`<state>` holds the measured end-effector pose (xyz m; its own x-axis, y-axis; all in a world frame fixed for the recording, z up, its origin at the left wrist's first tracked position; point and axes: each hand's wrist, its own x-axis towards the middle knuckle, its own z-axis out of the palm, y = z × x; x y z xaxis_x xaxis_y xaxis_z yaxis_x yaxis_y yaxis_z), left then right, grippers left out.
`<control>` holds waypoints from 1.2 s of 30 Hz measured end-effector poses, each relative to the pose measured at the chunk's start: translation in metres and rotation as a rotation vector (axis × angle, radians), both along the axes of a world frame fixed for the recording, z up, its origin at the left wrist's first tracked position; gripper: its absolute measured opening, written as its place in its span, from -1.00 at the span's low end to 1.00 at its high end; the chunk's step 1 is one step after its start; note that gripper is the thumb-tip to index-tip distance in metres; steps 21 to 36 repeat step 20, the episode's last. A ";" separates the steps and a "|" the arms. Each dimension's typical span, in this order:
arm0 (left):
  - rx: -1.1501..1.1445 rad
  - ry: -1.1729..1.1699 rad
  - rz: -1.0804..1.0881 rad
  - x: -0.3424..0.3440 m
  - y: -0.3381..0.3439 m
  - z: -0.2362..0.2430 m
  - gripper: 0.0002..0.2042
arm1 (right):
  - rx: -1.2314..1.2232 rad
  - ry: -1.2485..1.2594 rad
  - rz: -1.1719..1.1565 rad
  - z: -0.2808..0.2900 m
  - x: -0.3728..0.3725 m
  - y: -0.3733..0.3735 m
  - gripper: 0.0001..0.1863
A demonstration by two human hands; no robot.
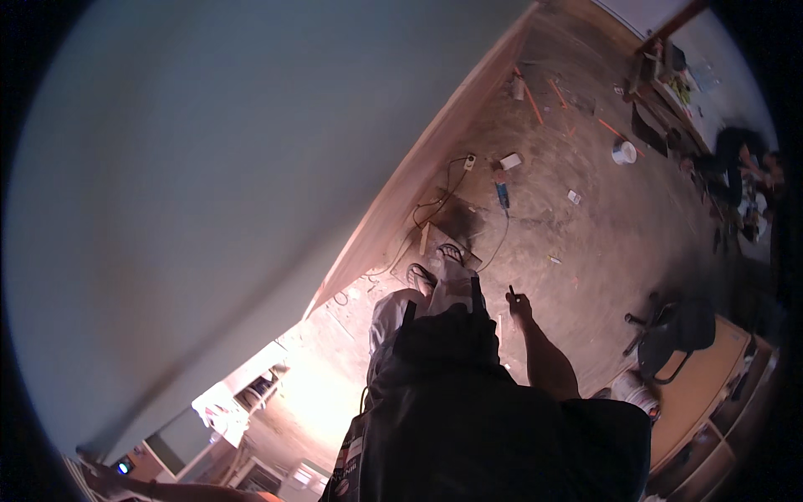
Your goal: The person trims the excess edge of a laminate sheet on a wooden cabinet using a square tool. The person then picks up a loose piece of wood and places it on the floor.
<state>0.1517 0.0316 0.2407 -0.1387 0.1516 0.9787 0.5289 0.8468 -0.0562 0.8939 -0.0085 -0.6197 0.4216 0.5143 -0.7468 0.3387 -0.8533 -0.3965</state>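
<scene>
A short dark stick, like a pen or marker (pixel 512 291), pokes up from my right hand (pixel 519 307), whose fingers are closed around it. This hand is held out over the floor, to the right of my legs. Far to the lower left, my left hand (pixel 102 478) is stretched out by the lower corner of a large grey-blue panel (pixel 209 184). It looks to be at the panel's edge, but its fingers are too dark to make out. The panel fills the upper left, with a pale wood-coloured side (pixel 418 163).
Ahead of my sandalled feet (pixel 422 276) lie a blue corded power tool (pixel 502 194), a socket block (pixel 470 162) and loose cable. A white bucket (pixel 624 152) and orange strips (pixel 533 102) are farther off. At right are a black chair (pixel 682 335), a wooden table (pixel 690 410) and another person (pixel 736 163).
</scene>
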 end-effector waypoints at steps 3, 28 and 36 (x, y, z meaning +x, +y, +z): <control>0.080 -0.150 0.006 -0.039 -0.030 -0.007 -0.45 | 0.114 0.007 0.025 0.000 0.001 0.050 -0.39; 0.869 -0.736 -0.714 -0.050 -0.053 -0.303 -0.46 | 0.030 0.114 0.116 -0.009 0.066 0.139 -0.35; 0.869 -0.736 -0.714 -0.050 -0.053 -0.303 -0.46 | 0.030 0.114 0.116 -0.009 0.066 0.139 -0.35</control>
